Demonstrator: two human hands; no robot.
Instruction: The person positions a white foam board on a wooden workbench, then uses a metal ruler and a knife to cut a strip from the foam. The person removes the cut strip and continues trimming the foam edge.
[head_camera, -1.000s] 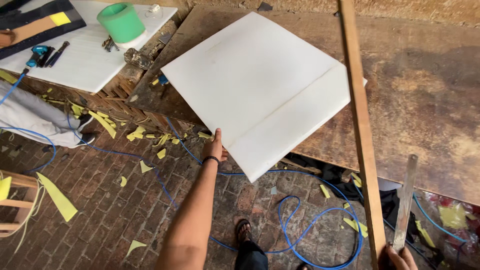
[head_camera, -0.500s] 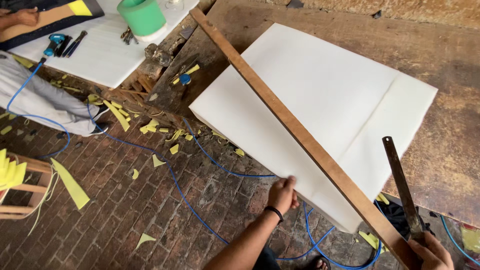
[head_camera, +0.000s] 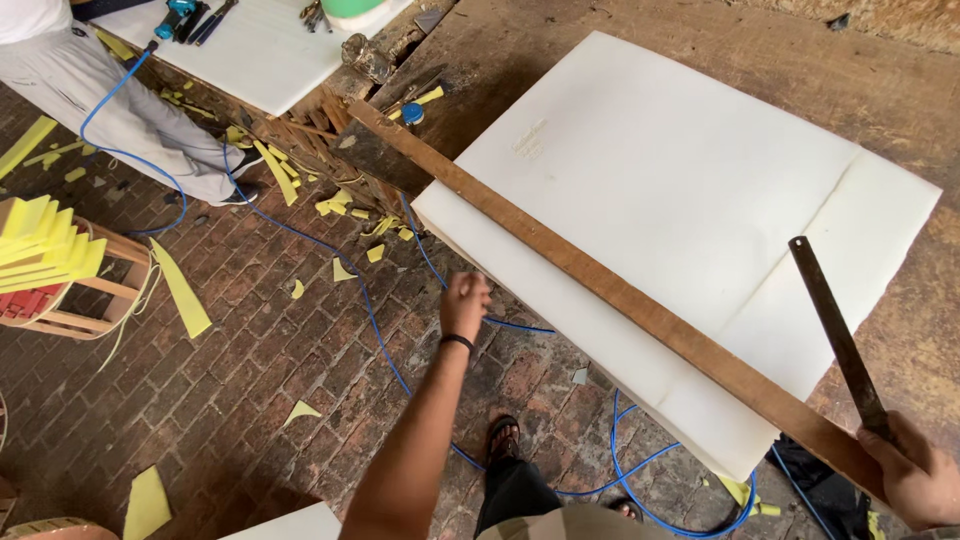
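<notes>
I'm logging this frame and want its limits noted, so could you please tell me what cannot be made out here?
- Head view: the right hand is cut by the frame's corner, so its grip on the dark metal blade is partly hidden.
- The wooden straightedge ends behind that hand.
- The green tub is cropped by the top edge.
- The left hand is blurred.

the right hand (head_camera: 915, 480) is cut off by the frame's corner.

Yellow scraps (head_camera: 180, 292) litter the brick floor (head_camera: 250, 400), crossed by a blue hose (head_camera: 380, 335). A wooden basket (head_camera: 70, 300) of yellow strips stands left; a green tub (head_camera: 352, 6) sits far.
</notes>
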